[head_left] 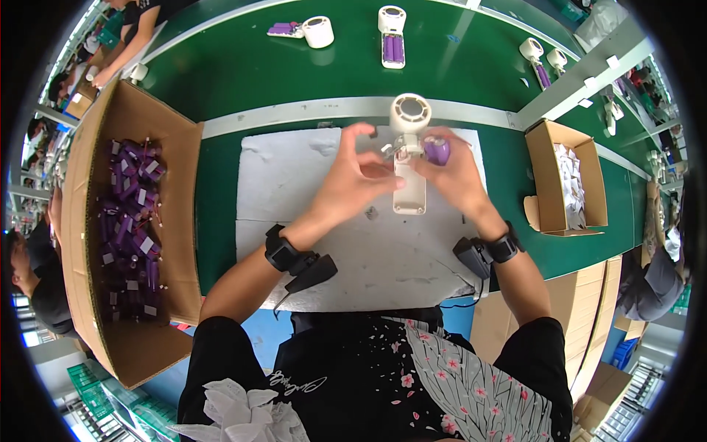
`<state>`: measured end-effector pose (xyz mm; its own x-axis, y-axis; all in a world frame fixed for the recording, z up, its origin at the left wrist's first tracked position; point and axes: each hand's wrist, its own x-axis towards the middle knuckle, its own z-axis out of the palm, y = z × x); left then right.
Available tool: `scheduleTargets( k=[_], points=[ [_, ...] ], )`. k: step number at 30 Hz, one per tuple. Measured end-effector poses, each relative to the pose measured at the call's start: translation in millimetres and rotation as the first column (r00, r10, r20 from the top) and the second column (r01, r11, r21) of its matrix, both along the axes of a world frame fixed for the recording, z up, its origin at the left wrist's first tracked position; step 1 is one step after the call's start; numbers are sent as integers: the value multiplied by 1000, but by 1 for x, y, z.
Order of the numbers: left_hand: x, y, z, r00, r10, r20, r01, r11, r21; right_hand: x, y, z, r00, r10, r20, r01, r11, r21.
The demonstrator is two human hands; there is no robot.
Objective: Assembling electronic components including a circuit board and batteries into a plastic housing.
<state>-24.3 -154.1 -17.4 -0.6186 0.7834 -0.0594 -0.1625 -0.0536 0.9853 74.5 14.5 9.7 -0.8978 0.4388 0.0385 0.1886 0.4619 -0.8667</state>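
A green worktop (243, 74) is seen, crossed by a pale strip. A grey foam mat (294, 177) is laid at its near edge, in front of the person.

A large open carton (88, 184) stands at the left edge of the worktop, filled with purple battery cells (132, 221). A smaller carton (549, 151) of white parts stands at the right edge.

A white handheld fan body (409, 158) is held over the far half of the mat. Its long axis runs away from the person, round head toward the far edge and handle toward the near edge. Further fan units (392, 33) lie along the far side of the worktop.

The left hand (353, 180) is noted just left of the handle, fingers curled and touching it, thumb and forefinger raised near the neck of the fan. The right hand (456, 173) is closed on a purple cell (437, 149), held just right of the neck and touching or nearly touching the body; which cannot be told. The cell lies nearer the right hand than the left. Thin leads at the neck are too small to be judged.
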Motion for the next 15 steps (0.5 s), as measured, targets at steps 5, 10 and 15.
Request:
scheduleTargets(
  k=[5,10,15],
  points=[
    [-11,-4,-13,983,-102,-150,106,994,13,8,-7,4,997,5,71,-6,1000,26],
    [-10,-6,-12,927,-43,-373,80,993,86,12,-9,0,991,107,80,-116,986,121],
    [-13,-13,-8,881,-35,-471,76,995,68,12,-13,-6,951,215,-221,-112,909,401]
  ],
)
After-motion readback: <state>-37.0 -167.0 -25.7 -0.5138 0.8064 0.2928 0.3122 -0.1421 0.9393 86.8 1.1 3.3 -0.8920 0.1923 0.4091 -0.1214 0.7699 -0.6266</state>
